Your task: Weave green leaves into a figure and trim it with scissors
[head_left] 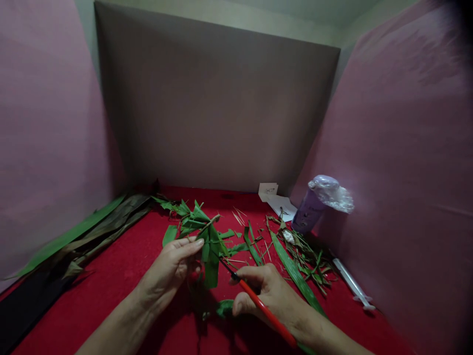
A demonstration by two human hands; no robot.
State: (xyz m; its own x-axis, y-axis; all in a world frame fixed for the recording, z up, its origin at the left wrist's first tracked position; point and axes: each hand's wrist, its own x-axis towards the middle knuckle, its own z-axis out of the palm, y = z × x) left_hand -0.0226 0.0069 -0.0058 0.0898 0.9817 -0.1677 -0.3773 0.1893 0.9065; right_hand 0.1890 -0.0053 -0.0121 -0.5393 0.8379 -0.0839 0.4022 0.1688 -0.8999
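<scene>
My left hand pinches a bundle of folded green leaf strips between thumb and fingers, above the red cloth. A thin brown twig crosses the top of the bundle, and one broad strip hangs down. My right hand grips a slim red-handled tool with a narrow dark tip. That tip points up and left at the hanging strip; whether it touches the leaf I cannot tell. Behind the bundle lie more cut green leaves. A dark green piece is under my hands, partly in shadow.
Red cloth covers the surface. Long leaves lie along the left. To the right are a twig pile, a long green leaf, a purple bottle with clear plastic on top, a syringe and white papers. Walls enclose three sides.
</scene>
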